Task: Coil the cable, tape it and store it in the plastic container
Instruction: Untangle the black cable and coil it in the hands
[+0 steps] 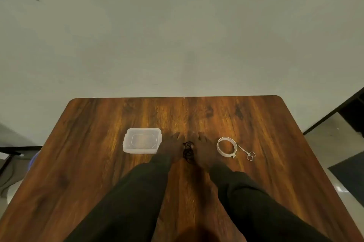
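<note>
Two dark-sleeved forearms reach forward from the near edge of the brown wood-grain bench (98, 163), ending in two hands laid flat on its surface. Both hands are blurred, but the fingers look stretched out forward and neither has hold of anything. The left hand (171, 146) lies just right of the container, the right hand (204, 147) just left of the tape roll.

Between the two hands sits the thin black cable (188, 152) — a loose, tangled heap lying on the bench, with a small pale spot near its top. Whether either hand touches it cannot be told from this blur.

To the left, just beside the left hand, stands the clear rectangular plastic container (141, 141) with its lid on. To the right, a white ring-shaped roll of tape (226, 146) lies flat, and touching or almost touching its right side is a small pair of silver metal scissors (247, 152), handles toward the near right.

Beyond the far edge of the bench rises a plain grey-white wall (177, 35).
</note>
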